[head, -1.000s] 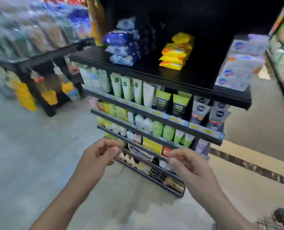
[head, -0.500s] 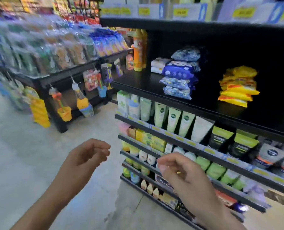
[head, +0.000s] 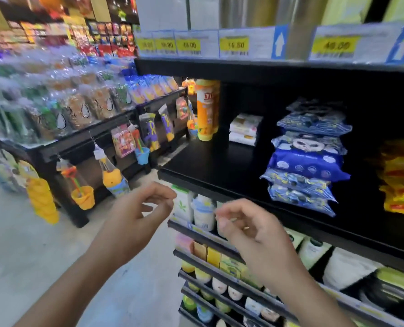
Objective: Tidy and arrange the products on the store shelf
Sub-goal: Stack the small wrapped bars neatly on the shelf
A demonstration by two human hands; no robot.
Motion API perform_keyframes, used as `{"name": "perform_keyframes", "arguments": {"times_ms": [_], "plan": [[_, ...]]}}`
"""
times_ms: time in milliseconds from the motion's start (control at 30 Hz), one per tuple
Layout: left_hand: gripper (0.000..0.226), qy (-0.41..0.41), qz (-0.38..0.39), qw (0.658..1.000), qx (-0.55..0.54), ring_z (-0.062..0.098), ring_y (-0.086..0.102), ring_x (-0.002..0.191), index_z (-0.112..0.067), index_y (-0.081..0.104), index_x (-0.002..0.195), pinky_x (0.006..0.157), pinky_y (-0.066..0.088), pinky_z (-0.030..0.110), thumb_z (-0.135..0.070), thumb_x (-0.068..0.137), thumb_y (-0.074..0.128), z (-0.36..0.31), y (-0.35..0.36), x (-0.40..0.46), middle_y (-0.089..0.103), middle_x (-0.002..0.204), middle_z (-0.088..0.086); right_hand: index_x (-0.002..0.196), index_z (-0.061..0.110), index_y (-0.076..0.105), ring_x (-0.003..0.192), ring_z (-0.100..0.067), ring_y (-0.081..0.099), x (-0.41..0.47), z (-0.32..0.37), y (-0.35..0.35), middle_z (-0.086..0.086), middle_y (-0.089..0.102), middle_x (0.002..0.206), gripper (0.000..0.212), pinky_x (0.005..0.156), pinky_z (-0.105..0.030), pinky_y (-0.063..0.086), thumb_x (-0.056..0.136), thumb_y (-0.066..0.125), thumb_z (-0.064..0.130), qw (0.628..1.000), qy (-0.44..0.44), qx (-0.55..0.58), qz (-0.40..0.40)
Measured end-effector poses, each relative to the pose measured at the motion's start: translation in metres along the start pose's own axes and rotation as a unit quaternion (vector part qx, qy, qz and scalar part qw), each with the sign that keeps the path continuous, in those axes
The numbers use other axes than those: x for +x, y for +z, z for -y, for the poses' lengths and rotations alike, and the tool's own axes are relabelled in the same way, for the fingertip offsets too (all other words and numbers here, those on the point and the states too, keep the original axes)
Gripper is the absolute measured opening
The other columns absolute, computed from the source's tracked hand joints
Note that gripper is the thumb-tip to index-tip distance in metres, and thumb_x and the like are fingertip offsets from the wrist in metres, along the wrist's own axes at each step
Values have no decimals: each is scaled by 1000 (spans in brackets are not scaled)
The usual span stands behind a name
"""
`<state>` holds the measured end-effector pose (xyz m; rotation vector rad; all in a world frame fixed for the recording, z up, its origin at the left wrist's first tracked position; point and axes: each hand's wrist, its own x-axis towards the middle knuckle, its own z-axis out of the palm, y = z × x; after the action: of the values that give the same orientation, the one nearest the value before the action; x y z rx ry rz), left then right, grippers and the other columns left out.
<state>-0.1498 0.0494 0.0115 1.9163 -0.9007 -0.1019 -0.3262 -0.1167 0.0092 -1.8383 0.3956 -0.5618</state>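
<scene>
Since a moment ago my view has swung upward and closer to the black shelf (head: 210,166), so the price tags (head: 234,44) on the shelf edge above now show, and both my hands have risen from the lower rows to just below the front lip of that shelf. My left hand (head: 137,218) hangs in the air with fingers loosely curled, thumb and fingertips near each other but gripping nothing. My right hand (head: 255,230) is beside it, a little lower and to the right, fingers also bent and relaxed, empty, in front of the row of tubes. Between my two hands stand a white carton with a green leaf print (head: 182,204) and a white bottle with a blue label (head: 203,211), upright on the tier just under the black shelf. On the black shelf itself, a stack of blue packets (head: 307,161) sits toward the right, with yellow packets (head: 401,178) further right, well apart from an orange bottle (head: 206,109) standing at the far left end and white folded packs (head: 243,129) just beside it. Lower tiers hold small boxes (head: 210,254) and pale tubes (head: 314,251), partly blurred.
</scene>
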Motion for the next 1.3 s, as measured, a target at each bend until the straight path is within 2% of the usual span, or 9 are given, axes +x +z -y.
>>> {"name": "perform_keyframes", "arguments": {"times_ms": [300, 400, 467, 567, 767, 867, 1033, 1200, 1300], "plan": [[20, 100, 72, 990, 64, -2, 63, 103, -41, 68, 99, 86, 48, 20, -22, 94, 70, 41, 27, 131, 69, 100, -22, 100, 43, 68, 86, -6, 64, 102, -4, 21, 19, 62, 104, 21, 71, -13, 50, 95, 69, 22, 992, -23, -69, -105], [18, 166, 82, 967, 176, 6, 61, 104, -35, 71, 109, 88, 38, 6, -28, 92, 72, 56, 45, 177, 68, 111, -16, 111, 40, 65, 103, -4, 59, 135, -8, 27, 22, 53, 114, 23, 84, -18, 50, 96, 68, 23, 966, -51, -161, -196], [24, 176, 105, 954, 218, 16, 60, 112, -34, 70, 116, 93, 41, 13, -35, 93, 70, 67, 58, 200, 66, 119, -10, 121, 34, 64, 115, -5, 52, 162, -10, 29, 15, 47, 126, 28, 99, -25, 47, 95, 68, 24, 937, -52, -239, -251], [27, 174, 141, 943, 245, 26, 57, 114, -36, 65, 120, 98, 46, 41, -41, 93, 64, 79, 72, 216, 61, 125, -6, 141, 35, 46, 137, -28, 36, 223, -9, 25, 0, 25, 154, 54, 110, -40, 40, 92, 67, 31, 892, 69, -377, -240], [23, 186, 128, 954, 198, 16, 50, 111, -43, 62, 116, 88, 36, 31, -45, 92, 60, 95, 72, 219, 55, 120, -15, 153, 46, 27, 145, -41, 21, 326, -19, 11, -1, -6, 167, 84, 113, -51, 37, 86, 72, 20, 809, 273, -476, -209], [24, 182, 131, 956, 190, 12, 47, 111, -45, 61, 116, 87, 31, 29, -48, 92, 58, 94, 74, 221, 52, 119, -19, 154, 47, 28, 142, -40, 31, 334, -42, 3, 3, 2, 169, 80, 110, -50, 42, 91, 63, 11, 817, 280, -460, -205], [23, 168, 127, 961, 180, 10, 47, 112, -45, 62, 113, 89, 33, 28, -48, 91, 58, 93, 74, 220, 52, 119, -20, 136, 37, 57, 123, -30, 59, 325, -51, -5, -1, 54, 139, 34, 92, -34, 49, 106, 45, 26, 806, 184, -474, -303], [20, 156, 121, 972, 126, 10, 54, 103, -42, 65, 105, 88, 42, 34, -51, 97, 50, 90, 72, 221, 61, 110, -21, 141, 39, 58, 128, -24, 54, 296, -40, 6, 3, 50, 146, 39, 103, -37, 49, 105, 48, 26, 808, 138, -482, -310], [45, 39, 139, 988, -61, 0, 61, 97, -44, 65, 107, 83, 44, 27, -73, 93, 33, 85, 66, 227, 71, 98, -21, 140, 43, 59, 122, -20, 59, 252, -36, 27, 5, 50, 147, 47, 98, -40, 54, 97, 64, 23, 815, 24, -476, -330]]}}
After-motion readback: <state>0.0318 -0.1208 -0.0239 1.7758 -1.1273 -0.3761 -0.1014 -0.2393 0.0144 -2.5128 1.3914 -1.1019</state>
